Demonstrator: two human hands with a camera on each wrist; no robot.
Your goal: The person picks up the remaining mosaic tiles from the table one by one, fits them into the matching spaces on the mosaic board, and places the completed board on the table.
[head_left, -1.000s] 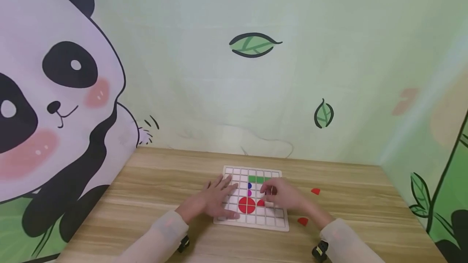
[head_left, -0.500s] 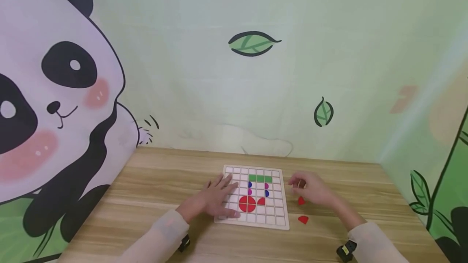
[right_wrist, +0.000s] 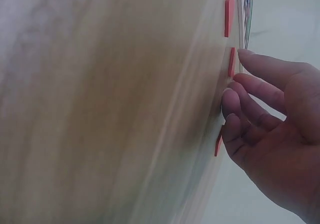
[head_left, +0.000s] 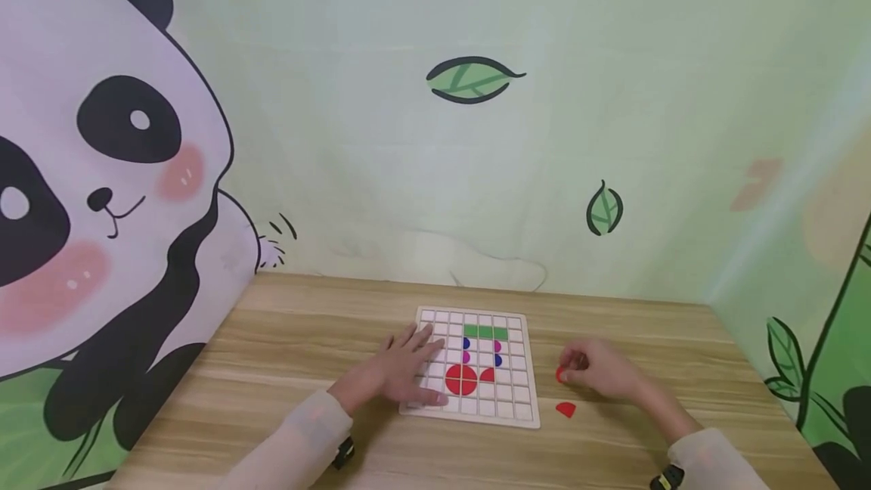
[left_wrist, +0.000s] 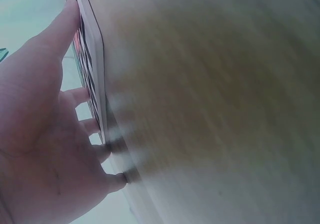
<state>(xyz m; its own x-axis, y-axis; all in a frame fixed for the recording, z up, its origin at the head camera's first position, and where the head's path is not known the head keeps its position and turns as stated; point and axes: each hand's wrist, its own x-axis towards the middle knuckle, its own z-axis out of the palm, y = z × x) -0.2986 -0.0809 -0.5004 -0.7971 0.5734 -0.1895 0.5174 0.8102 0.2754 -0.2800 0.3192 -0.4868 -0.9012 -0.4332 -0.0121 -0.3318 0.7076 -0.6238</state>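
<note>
My left hand (head_left: 398,369) lies with fingers spread over the left side of a white grid board (head_left: 513,405). In the left wrist view, the thumb reaches along the board's near edge. Right of the board, my right hand (head_left: 599,367) pinches a red quarter-circle piece (right_wrist: 231,62) between thumb and index finger, close against the table. The other fingers are curled. On the board are a row of green squares (head_left: 485,332), blue and magenta half-circles (head_left: 498,346), a red circle of quarter pieces (head_left: 461,379) and a single red quarter (head_left: 487,375).
Another red quarter-circle piece (head_left: 566,409) lies on the wooden table (head_left: 327,324) nearer to me. Beyond the right hand's curled fingers, a further red piece (right_wrist: 218,141) shows in the right wrist view. A panda-print backdrop (head_left: 381,172) rises behind the table.
My right hand has moved from over the board to the right and come down at a red quarter-circle piece, uncovering the half-circles on the board's right. The left hand stays put.
</note>
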